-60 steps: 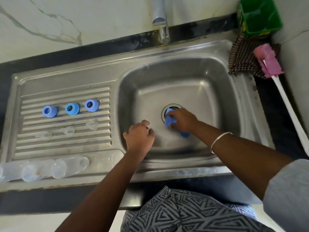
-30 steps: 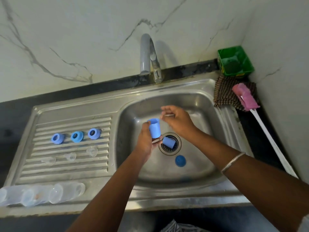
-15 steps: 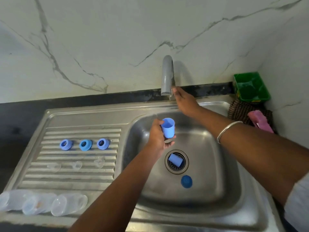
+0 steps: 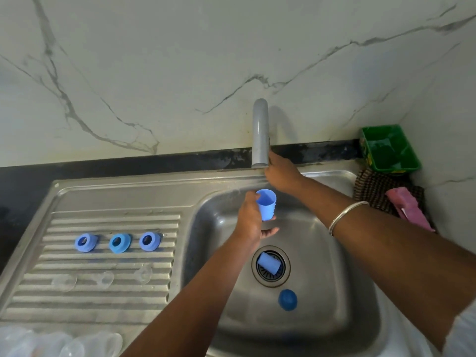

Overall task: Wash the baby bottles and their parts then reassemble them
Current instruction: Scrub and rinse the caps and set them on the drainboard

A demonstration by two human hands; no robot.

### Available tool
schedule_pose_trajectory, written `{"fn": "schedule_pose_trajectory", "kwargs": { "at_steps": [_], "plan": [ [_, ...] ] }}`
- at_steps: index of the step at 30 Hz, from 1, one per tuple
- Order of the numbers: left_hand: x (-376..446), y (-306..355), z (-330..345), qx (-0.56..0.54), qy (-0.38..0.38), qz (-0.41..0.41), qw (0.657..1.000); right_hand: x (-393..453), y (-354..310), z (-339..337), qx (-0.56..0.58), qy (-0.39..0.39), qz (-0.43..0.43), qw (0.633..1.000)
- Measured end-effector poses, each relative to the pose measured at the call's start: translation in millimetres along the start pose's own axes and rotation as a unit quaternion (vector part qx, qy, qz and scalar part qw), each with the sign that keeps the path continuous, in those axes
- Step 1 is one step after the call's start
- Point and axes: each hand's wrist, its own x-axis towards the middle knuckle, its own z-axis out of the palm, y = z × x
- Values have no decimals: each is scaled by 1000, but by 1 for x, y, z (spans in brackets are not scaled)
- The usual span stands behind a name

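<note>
Sink basin [image 4: 334, 292] mostly open on its right and near side; floor blocked at the drain by a light blue cap [image 4: 268, 264] lying across the strainer and by a dark blue cap [image 4: 287, 300] just in front. Under the faucet [image 4: 260, 132] the left hand [image 4: 251, 220] with a blue cap [image 4: 266, 204] and the right hand [image 4: 280, 173] fill the gap. Right forearm crosses the basin's right half. Drainboard [image 4: 103, 302]: three blue rings [image 4: 117, 242] in a row, three clear nipples [image 4: 103, 279] behind, free strips between. Clear bottles [image 4: 64, 343] crowd the near left edge. Right corner packed: green tray [image 4: 390, 148], cloth [image 4: 373, 189], pink brush [image 4: 409, 210].
</note>
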Motion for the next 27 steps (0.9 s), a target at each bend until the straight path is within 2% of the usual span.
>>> {"fn": "schedule_pose_trajectory", "kwargs": {
  "at_steps": [6, 8, 11, 14, 17, 20, 24, 27],
  "plan": [
    [4, -2, 3, 9, -6, 29, 1000, -5, 3, 4, 28, -4, -12, 1000],
    [6, -2, 2, 11, -7, 33, 999, -13, 6, 6, 73, 22, -34, 996],
    [8, -1, 1, 19, -7, 32, 999, -37, 21, 13, 174, 106, -34, 979],
    [10, 0, 3, 33, -8, 48, 998, -65, 41, 27, 256, 99, -25, 961],
    [14, -3, 4, 41, -6, 62, 997, -83, 53, 42, 189, 63, -51, 979],
    [17, -8, 1, 42, 0, 61, 997, -86, 51, 51, 140, 77, -62, 985],
    [14, -8, -5, 54, -11, 47, 997, -78, 41, 54, 180, 79, 8, 980],
    [9, -10, -12, 147, -21, 91, 985, -68, 37, 52, 266, 52, 83, 959]
  ]
}}
